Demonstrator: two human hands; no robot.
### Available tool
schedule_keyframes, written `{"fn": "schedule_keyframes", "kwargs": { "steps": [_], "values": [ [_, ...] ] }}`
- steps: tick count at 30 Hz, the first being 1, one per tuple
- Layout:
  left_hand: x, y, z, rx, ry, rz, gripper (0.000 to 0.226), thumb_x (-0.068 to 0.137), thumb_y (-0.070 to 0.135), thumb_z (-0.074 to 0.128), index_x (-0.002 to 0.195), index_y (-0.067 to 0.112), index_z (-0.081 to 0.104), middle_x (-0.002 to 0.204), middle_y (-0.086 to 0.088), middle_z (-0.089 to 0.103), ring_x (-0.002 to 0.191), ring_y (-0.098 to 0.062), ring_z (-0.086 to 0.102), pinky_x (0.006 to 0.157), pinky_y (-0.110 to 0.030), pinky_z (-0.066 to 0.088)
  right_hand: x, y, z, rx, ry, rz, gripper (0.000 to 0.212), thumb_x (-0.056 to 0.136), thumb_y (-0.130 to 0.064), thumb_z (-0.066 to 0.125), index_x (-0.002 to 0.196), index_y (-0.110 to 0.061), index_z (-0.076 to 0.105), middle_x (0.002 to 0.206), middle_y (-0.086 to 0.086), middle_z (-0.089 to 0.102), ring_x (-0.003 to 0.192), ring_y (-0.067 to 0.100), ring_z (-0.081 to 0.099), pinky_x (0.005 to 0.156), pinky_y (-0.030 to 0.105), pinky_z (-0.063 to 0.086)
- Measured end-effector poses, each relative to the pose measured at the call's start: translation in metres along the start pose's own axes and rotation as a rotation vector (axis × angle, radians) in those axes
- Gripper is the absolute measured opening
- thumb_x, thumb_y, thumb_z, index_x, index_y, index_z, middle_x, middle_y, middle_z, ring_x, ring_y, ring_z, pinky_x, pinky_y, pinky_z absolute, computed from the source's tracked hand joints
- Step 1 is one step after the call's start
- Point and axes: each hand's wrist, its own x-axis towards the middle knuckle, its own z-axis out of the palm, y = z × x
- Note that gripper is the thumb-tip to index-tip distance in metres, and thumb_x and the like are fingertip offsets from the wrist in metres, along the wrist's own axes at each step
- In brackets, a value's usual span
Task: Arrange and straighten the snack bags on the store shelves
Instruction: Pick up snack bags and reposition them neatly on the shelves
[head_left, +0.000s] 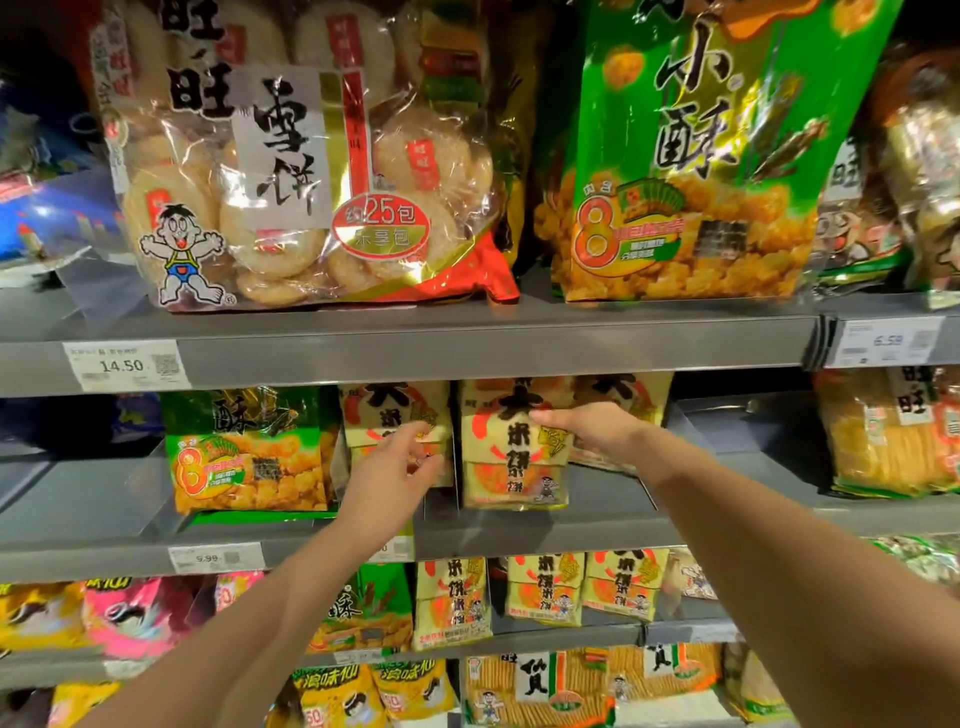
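The left forearm (301, 587) is stretched up from the lower left edge towards the middle shelf (597, 525). At its end the left hand (389, 467) is held in front of the left yellow bag (395, 410). Its fingers are loosely bent and a little spread, and nothing is gripped by them. The fingertips are seen over the front of that bag, but whether it is touched cannot be told. Just left of this hand a green bag (249, 457) is stood upright on the same shelf.

Further right, the front yellow bag (509, 467) is stood upright near the shelf's front edge and is gripped at its upper right side by the right hand (582, 428). The thumb is laid across the printed front, while the other fingers are passed behind the bag and are hidden by it. The right forearm (779, 545) is extended from the lower right edge and rises leftwards to this hand.

The tops of the bags on the middle shelf are cut off by the edge of the upper shelf (467, 348). A price label (395, 548) on the middle shelf's edge is partly covered by the left forearm. Another yellow bag (628, 395) behind the right hand is largely covered by it. At the far right a bag of yellow sticks (893, 441) is cut off by the frame edge.
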Motion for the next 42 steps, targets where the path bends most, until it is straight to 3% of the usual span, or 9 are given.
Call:
{"fn": "schedule_keyframes", "kwargs": {
  "steps": [5,9,17,21,25,29,33,38,42],
  "values": [
    [0.022,0.013,0.012,0.082,0.034,-0.036,0.052,0.088,0.044,0.054,0.124,0.009,0.042,0.122,-0.006,0.051,0.103,-0.015,0.054,0.073,-0.024,0.040,0.007,-0.001,0.019,-0.115,0.070,-0.031,0.043,0.090,-0.028,0.059,0.125,-0.003,0.056,0.106,0.012,0.063,0.095,0.024,0.060,0.082,0.029,0.046],
    [0.030,0.025,0.024,0.110,0.048,-0.052,0.047,0.087,0.045,0.055,0.112,0.006,0.048,0.113,-0.009,0.052,0.097,-0.019,0.054,0.069,-0.023,0.038,0.008,0.010,0.028,-0.219,0.240,-0.138,0.044,0.091,-0.042,0.053,0.059,-0.013,0.044,0.057,0.001,0.041,0.051,0.014,0.040,0.053,0.026,0.038],
    [0.044,0.038,0.025,0.226,0.059,-0.064,0.051,0.089,0.039,0.055,0.054,0.009,0.036,0.053,-0.001,0.041,0.047,-0.010,0.037,0.046,-0.024,0.029,-0.011,0.035,0.004,-0.262,0.939,-0.245,0.023,0.088,-0.027,0.056,0.087,-0.005,0.048,0.095,0.014,0.047,0.091,0.028,0.046,0.079,0.038,0.040],
    [0.053,0.039,0.027,0.420,0.023,-0.034,0.058,0.092,0.045,0.046,0.047,0.011,0.033,0.046,0.001,0.037,0.044,-0.010,0.034,0.056,-0.027,0.034,0.000,0.040,-0.017,-0.213,0.843,-0.118,0.052,0.087,-0.023,0.062,0.125,0.004,0.040,0.134,0.022,0.034,0.116,0.034,0.040,0.098,0.039,0.036],
    [0.055,0.042,0.032,0.637,0.035,0.052,0.051,0.094,0.040,0.046,0.052,0.015,0.033,0.048,0.005,0.032,0.047,-0.013,0.037,0.055,-0.027,0.034,0.017,0.047,-0.034,-0.061,0.678,-0.113,0.037,0.082,-0.018,0.060,0.112,0.002,0.053,0.122,0.017,0.052,0.079,0.026,0.053,0.060,0.028,0.041],
    [0.047,0.058,0.035,0.767,0.172,0.257,0.013,0.083,0.028,0.067,0.075,0.024,0.058,0.051,0.009,0.039,0.052,-0.016,0.052,0.047,-0.022,0.031,0.021,0.055,-0.046,-0.100,0.600,-0.030,0.025,0.090,-0.009,0.049,0.106,0.004,0.063,0.110,0.019,0.061,0.079,0.023,0.053,0.057,0.014,0.040],
    [0.047,0.073,0.041,0.784,0.020,0.376,0.065,0.080,0.059,0.054,0.136,0.032,0.035,0.067,0.011,0.041,0.068,-0.013,0.048,0.058,-0.026,0.035,0.020,0.060,-0.057,-0.034,0.656,-0.077,0.023,0.090,-0.002,0.048,0.100,0.014,0.061,0.096,0.022,0.062,0.060,0.019,0.043,0.047,0.009,0.032],
    [0.045,0.063,0.064,0.827,-0.031,0.457,0.088,0.075,0.062,0.055,0.144,0.036,0.009,0.109,0.002,0.053,0.099,-0.017,0.053,0.075,-0.030,0.033,0.016,0.062,-0.075,-0.015,0.740,-0.089,0.023,0.088,0.002,0.047,0.104,0.009,0.062,0.106,0.025,0.064,0.098,0.039,0.058,0.067,0.026,0.037],
    [0.054,0.063,0.060,0.823,-0.063,0.410,0.082,0.075,0.064,0.055,0.143,0.036,0.019,0.080,0.008,0.043,0.077,-0.011,0.052,0.060,-0.025,0.035,0.012,0.061,-0.078,-0.014,0.777,-0.191,0.032,0.086,0.011,0.041,0.111,0.003,0.059,0.105,0.021,0.062,0.084,0.032,0.052,0.063,0.021,0.031]
  ]
}}
